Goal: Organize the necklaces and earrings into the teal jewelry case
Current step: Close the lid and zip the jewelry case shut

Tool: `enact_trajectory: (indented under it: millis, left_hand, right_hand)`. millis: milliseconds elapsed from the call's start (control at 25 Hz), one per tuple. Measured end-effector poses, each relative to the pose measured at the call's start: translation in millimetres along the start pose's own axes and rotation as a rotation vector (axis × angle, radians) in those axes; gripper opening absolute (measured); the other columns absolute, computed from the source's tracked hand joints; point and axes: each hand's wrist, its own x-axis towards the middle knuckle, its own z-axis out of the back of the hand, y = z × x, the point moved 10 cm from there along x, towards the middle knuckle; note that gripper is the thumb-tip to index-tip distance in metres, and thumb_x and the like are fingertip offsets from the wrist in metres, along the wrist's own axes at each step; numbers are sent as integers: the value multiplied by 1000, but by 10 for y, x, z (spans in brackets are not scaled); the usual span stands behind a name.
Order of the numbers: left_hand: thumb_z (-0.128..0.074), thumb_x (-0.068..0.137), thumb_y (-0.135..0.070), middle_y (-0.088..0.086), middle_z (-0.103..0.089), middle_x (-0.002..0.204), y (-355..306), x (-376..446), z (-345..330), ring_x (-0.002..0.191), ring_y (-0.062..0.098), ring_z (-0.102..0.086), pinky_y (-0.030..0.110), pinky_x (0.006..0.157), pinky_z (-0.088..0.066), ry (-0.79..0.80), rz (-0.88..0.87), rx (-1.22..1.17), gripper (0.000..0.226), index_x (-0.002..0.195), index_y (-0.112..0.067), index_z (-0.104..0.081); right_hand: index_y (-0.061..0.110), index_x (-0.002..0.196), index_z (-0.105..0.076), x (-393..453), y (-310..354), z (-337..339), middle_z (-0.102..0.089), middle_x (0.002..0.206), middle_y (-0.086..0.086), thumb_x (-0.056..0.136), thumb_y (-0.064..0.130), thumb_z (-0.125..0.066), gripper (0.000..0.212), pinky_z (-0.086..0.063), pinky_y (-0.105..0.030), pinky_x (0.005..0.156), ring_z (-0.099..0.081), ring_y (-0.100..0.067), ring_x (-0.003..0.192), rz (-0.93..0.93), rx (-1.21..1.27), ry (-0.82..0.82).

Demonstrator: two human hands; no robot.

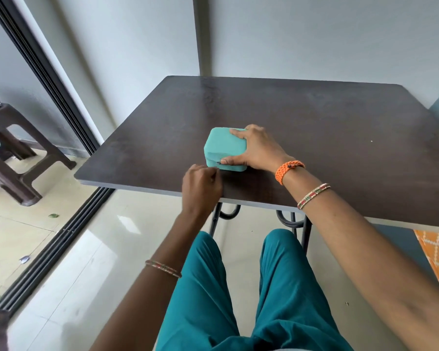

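Head view shows the teal jewelry case [224,148] zipped closed, near the table's [340,138] near-left edge. Tugging the zipper pull [218,162] could slide the light case off that edge if the steadying grip slips. The right hand [257,148] clasps the case's right side, fingers spread. The left hand [202,184] is curled just beside the pull; whether it pinches it, I cannot tell.

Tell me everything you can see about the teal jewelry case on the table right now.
The teal jewelry case is a small, squarish box with rounded corners and a matte, soft-looking cover. A zipper line runs round its side, and it looks closed. It lies flat on the dark table, near the front edge. The right hand grips it from the right, fingers on top, thumb on the near side. The left hand is curled at the zipper pull.
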Motion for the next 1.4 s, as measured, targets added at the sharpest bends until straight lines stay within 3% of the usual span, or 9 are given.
enact_trajectory:
  millis: [120,280,400,520,600,680,840,1080,1400]
  left_hand:
    - [-54,81,-7,8,-55,51,-109,-16,-77,52,19,-39,37,49,-42,-9,-41,34,27,55,-3,-58]
    - [-52,87,-15,2,-70,85,-14,5,0,81,25,-57,28,60,-41,76,-11,46,24,97,-18,-73]
    - [-50,79,-13,0,-71,85,-20,62,100,79,23,-61,26,59,-40,58,79,-39,29,91,-20,-75]
    - [-48,76,-19,-2,-67,73,264,268,241,70,22,-61,27,58,-43,-148,288,-274,24,79,-18,-72]
    - [-50,78,-27,-3,-67,83,427,459,172,78,19,-61,33,72,-51,-150,339,-387,21,84,-17,-68]
    - [-54,83,-35,-2,-66,100,471,591,-108,97,17,-60,33,89,-48,45,379,-472,29,101,-15,-66]
    - [-33,99,-38,2,-54,133,395,546,-508,128,20,-41,31,102,-18,369,317,-291,42,134,-21,-46]
    - [-26,102,-33,3,-54,134,387,536,-477,127,19,-40,28,98,-15,341,308,-273,40,136,-20,-44]
    - [-29,101,-34,1,-54,135,405,557,-464,127,22,-44,34,107,-16,344,322,-255,41,138,-23,-42]
  right_hand:
    - [20,146,-37,-29,5,-26,-44,134,-13,68,65,-69,95,-33,-39,106,-39,-29,128,-13,-20,17]
    - [13,146,-35,-191,-63,-70,-28,153,-17,78,42,-73,83,-24,-32,113,-30,-29,140,-112,247,51]
    - [7,115,-55,-586,-96,91,-60,118,-10,80,32,-69,45,-47,-33,87,-56,-27,110,-186,430,-403]
    - [16,85,-55,-912,84,93,-63,91,-5,85,40,-60,24,-46,-33,65,-60,-28,86,-262,241,-619]
    - [17,82,-63,-886,205,-16,-70,87,-5,88,47,-57,31,-41,-30,62,-64,-30,82,-300,112,-525]
    - [17,89,-68,-805,272,-127,-71,92,-8,88,52,-55,37,-42,-32,64,-66,-33,85,-331,0,-420]
    - [11,97,-67,-694,386,-179,-69,101,-13,90,40,-56,31,-46,-35,70,-65,-36,93,-367,-28,-396]
    - [12,75,-64,-794,296,-127,-69,86,-12,84,24,-57,17,-37,-31,62,-62,-38,82,-376,155,-432]
    - [12,56,-63,-637,-616,105,-65,53,-4,74,18,-70,20,-51,-25,50,-64,-19,49,-473,424,-348]
